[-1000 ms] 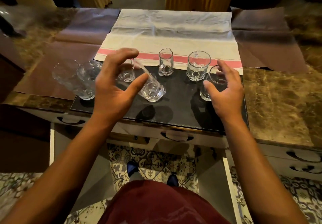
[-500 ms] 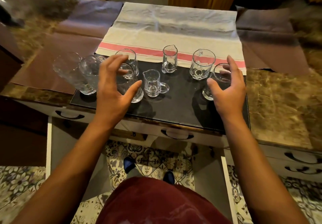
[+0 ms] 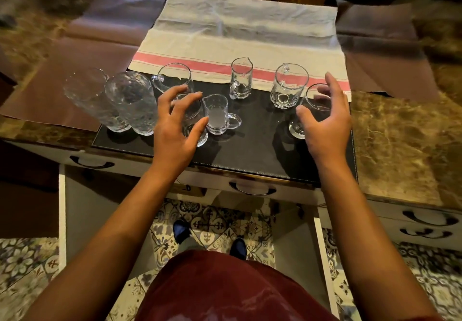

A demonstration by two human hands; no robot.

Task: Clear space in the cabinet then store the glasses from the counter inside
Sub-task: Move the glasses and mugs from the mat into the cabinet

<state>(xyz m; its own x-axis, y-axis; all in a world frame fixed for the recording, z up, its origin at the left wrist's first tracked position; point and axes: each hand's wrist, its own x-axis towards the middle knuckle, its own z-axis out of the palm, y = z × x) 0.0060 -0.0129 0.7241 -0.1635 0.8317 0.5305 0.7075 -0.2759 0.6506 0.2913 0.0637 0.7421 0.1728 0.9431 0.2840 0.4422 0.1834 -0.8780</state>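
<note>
Fingers [image 3: 186, 100] now over tumbler [image 3: 192, 120] — small jug [image 3: 217, 114] upright.

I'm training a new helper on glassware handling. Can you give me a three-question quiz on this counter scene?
1. True or false: the left hand is lifting a glass clear of the black mat.
2. Which piece stands nearest the right hand? A) the stemmed glass B) the two textured tumblers C) the small pitcher at the back
3. Fill in: the cloth behind the glasses has a ___ stripe.

Key: 1. False; every glass stands on the counter, and the hand's fingers are spread over one. 2. A. 3. Pink.
</note>
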